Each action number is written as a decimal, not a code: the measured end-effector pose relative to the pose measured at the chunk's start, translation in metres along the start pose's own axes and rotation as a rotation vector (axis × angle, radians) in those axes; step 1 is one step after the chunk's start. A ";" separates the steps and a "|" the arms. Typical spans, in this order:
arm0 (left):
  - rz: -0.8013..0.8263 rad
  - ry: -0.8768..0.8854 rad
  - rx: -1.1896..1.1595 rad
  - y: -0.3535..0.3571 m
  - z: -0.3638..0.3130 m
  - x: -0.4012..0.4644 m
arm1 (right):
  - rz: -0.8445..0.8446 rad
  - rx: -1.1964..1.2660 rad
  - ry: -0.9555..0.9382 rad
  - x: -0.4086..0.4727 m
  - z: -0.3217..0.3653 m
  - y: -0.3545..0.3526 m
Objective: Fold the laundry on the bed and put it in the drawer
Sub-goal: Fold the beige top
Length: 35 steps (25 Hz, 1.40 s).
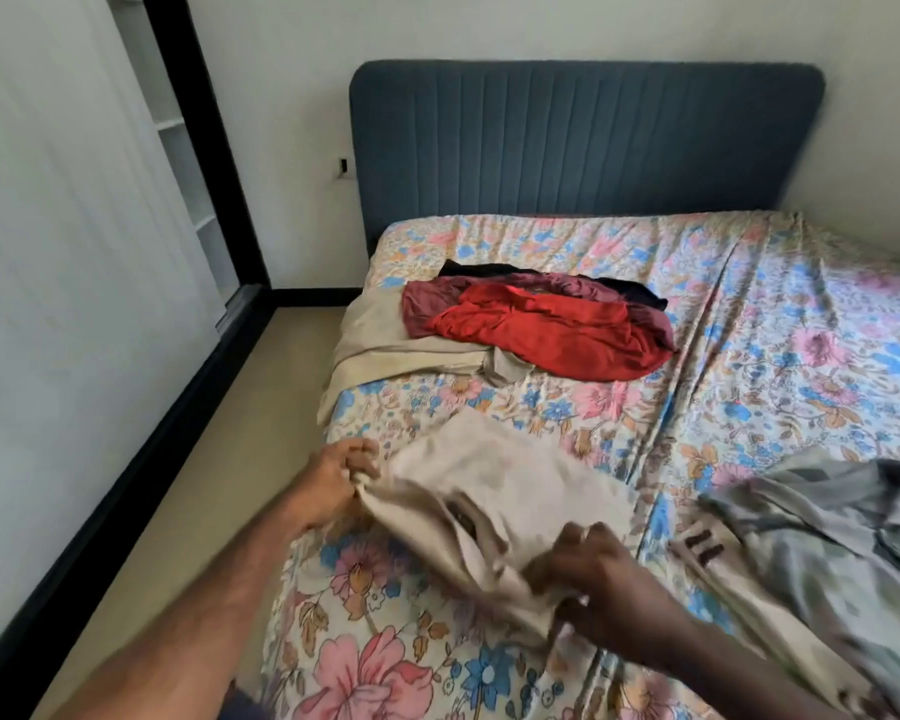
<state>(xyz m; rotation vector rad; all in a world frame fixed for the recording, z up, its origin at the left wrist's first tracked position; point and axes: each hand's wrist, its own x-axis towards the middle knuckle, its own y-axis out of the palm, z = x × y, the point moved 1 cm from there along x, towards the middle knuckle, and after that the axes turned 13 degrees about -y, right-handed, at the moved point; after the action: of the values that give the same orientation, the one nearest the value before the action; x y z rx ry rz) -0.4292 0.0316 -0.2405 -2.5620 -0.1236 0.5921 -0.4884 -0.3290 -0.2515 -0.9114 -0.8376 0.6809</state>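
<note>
I see the beige garment (494, 491) lying on the near part of the bed (749, 356), stretched between my hands. My left hand (341, 480) grips its left edge; my right hand (601, 579) pinches its near corner.

a bedroom in a home. bed (749, 314) fills most of the view, covered with a flowered sheet (780, 356) in pink, blue and orange. padded blue headboard (583, 137) stands against a plain white wall (437, 28). loose clothes lie on the sheet: a red garment (546, 330) heaped with a maroon one and a dark one, a beige piece (380, 340) hanging over the bed's edge, a grey garment (827, 532) near the foot. at the left, a wardrobe with a black-framed sliding door (193, 122) and white shelves (178, 122) inside. beige floor (261, 407), black skirting.
</note>
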 end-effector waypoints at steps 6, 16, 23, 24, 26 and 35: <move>-0.525 -0.147 -0.236 0.041 0.069 -0.044 | 0.164 0.071 0.000 0.001 0.008 -0.002; -0.402 -0.422 -0.285 0.112 0.026 -0.090 | 0.239 -0.002 0.710 0.117 -0.122 -0.019; -0.505 -0.252 -0.360 0.149 -0.005 -0.074 | 0.208 0.187 0.657 0.123 -0.091 -0.047; -0.496 -0.196 -0.383 0.150 -0.010 -0.072 | 0.135 0.188 0.659 0.115 -0.084 -0.056; -0.453 -0.074 -0.411 0.145 -0.026 -0.070 | -0.077 0.208 0.665 0.088 -0.071 -0.075; 0.021 0.322 -0.314 0.164 -0.119 -0.056 | -0.706 0.702 0.896 -0.075 -0.009 -0.143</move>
<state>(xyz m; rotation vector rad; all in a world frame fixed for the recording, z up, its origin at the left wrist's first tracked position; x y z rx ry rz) -0.4323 -0.1760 -0.2077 -2.9276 -0.0839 0.1695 -0.4968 -0.4578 -0.1536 -0.1701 -0.0420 -0.1049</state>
